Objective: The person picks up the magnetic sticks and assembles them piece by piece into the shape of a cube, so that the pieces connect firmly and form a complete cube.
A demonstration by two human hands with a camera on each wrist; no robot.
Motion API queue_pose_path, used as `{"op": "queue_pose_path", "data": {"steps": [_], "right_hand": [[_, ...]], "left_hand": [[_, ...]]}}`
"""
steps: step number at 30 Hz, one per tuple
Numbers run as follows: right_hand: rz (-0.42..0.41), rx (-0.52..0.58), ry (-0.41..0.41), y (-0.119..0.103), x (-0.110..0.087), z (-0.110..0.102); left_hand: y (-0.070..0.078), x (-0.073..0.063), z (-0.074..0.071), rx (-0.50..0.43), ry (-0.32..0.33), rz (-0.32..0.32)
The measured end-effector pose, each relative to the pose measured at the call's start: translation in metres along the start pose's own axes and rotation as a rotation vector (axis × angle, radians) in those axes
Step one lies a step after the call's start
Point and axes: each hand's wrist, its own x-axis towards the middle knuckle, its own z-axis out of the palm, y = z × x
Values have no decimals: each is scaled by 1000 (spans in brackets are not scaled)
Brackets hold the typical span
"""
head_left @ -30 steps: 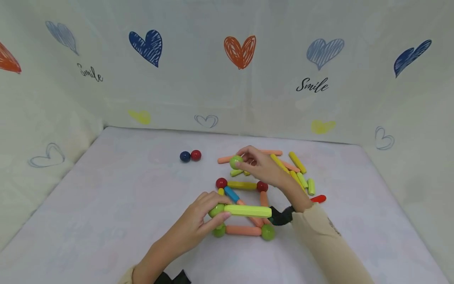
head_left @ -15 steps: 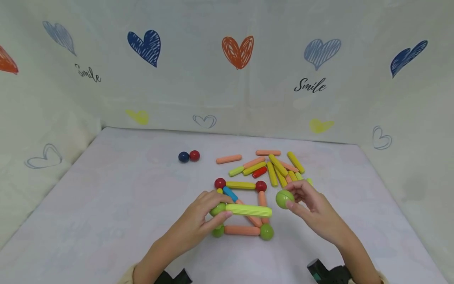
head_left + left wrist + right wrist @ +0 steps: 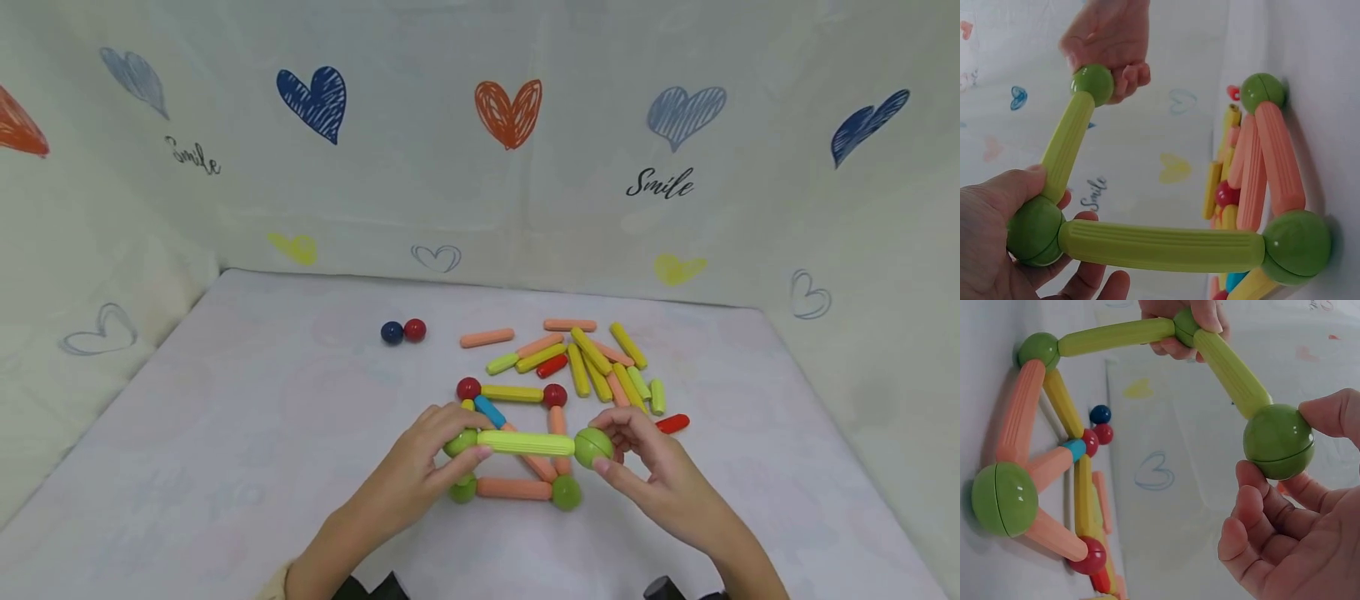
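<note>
My left hand [image 3: 423, 458] grips a green ball [image 3: 1035, 231] atop an upright yellow-green rod [image 3: 1160, 245], which joins a corner ball [image 3: 1297, 244] of the structure on the table. From the gripped ball a second yellow-green rod [image 3: 527, 442] runs level to the right. At its far end my right hand [image 3: 660, 479] pinches another green ball [image 3: 1279, 440] between thumb and fingers, and ball and rod touch. Below lies a four-sided frame with red balls [image 3: 468, 388] at the back, green balls [image 3: 566, 492] in front, a salmon front rod [image 3: 513, 488] and a blue-and-salmon diagonal [image 3: 490, 410].
Loose yellow rods [image 3: 590, 350], salmon rods [image 3: 487, 337] and short green and red pieces lie scattered behind and right of the frame. A dark blue ball [image 3: 392, 332] and a red ball [image 3: 415, 330] sit together at the back left. A heart-printed curtain [image 3: 420, 183] stands behind the table.
My right hand has brought the green ball from among the loose rods at the back, toward me and then leftward onto the level rod's free end. My left hand has kept its hold.
</note>
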Motion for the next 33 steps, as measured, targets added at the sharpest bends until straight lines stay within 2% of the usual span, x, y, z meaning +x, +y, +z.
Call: {"op": "queue_pose_path", "data": {"steps": [5, 10, 13, 17, 20, 29, 33], "right_hand": [[31, 4, -44, 1, -1, -6], [28, -10, -115, 7, -2, -18], [107, -30, -118, 13, 4, -29], [304, -56, -75, 25, 22, -42], [408, -104, -51, 39, 40, -48], [527, -287, 5, 87, 86, -39], [565, -357, -30, 96, 101, -34]], "left_hand": [[0, 0, 1, -12, 3, -2], [1, 0, 1, -16, 3, -8], [1, 0, 1, -16, 7, -10], [0, 0, 2, -17, 15, -12], [0, 0, 2, -25, 17, -20], [0, -1, 3, -34, 29, 19], [-1, -1, 3, -39, 33, 31]]}}
